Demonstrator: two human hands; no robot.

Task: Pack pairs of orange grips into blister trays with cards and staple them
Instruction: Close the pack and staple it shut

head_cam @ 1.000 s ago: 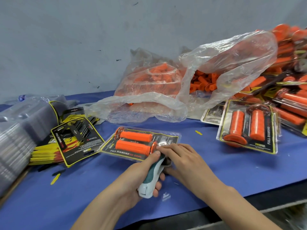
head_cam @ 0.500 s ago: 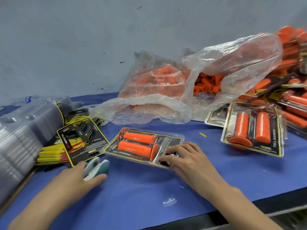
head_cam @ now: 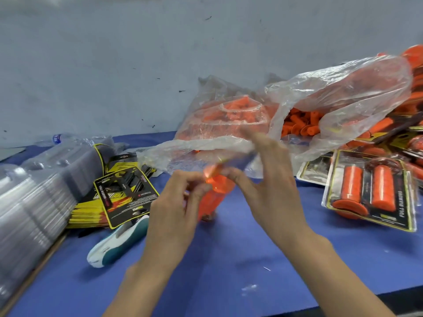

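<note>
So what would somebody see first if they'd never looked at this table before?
The big clear bag stuffed with bright orange grips, at the back right of the blue table. In the middle, the left hand grips a blurry orange pack, with the right hand at its top. A teal and white stapler lies to the left.

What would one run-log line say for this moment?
left hand, right hand: pinch blister pack | stapler: lies on blue table, not held

Held pack (head_cam: 214,191) motion-blurred, seen edge-on; card print unreadable. Right hand (head_cam: 270,179) fingers smeared, grip unclear. Finished packs (head_cam: 375,186) cut off by right edge, tray stack (head_cam: 34,202) by left edge.
</note>
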